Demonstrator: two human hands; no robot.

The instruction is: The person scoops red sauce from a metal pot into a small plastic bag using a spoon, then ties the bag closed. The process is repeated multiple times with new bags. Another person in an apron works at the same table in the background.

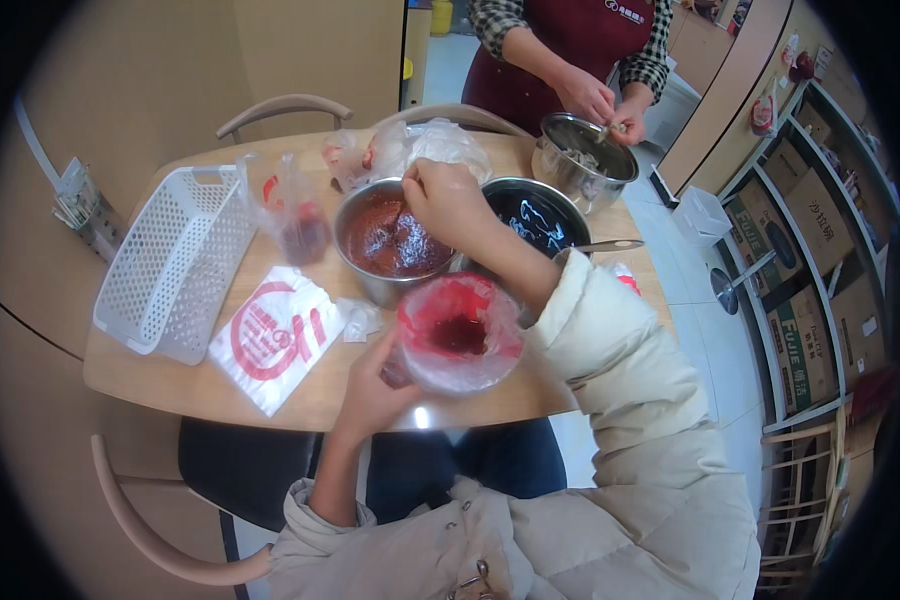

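Note:
My left hand (378, 385) is wrapped round the side of a clear plastic bag (415, 370). The bag's mouth is spread wide, and dark red sauce (458, 335) shows inside it. My right hand (445, 200) is closed above a metal pot (370, 285) of reddish-brown sauce (395, 245). Its fingers point down over the pot's far side; what they grip, perhaps a thin handle, is mostly hidden. Close by on the right, a second metal pot (490, 185) holds dark liquid (535, 215), with a metal handle (612, 245) sticking out over its rim. My right forearm partly covers this pot.
A white perforated basket (175, 270), a filled plastic bag (303, 225) and a flat printed bag (275, 335) lie left. White plastic bags (440, 147) sit behind the pots. Opposite, a person in a dark red apron works over a metal pot (585, 170). Shelves (805, 260) with cartons stand right.

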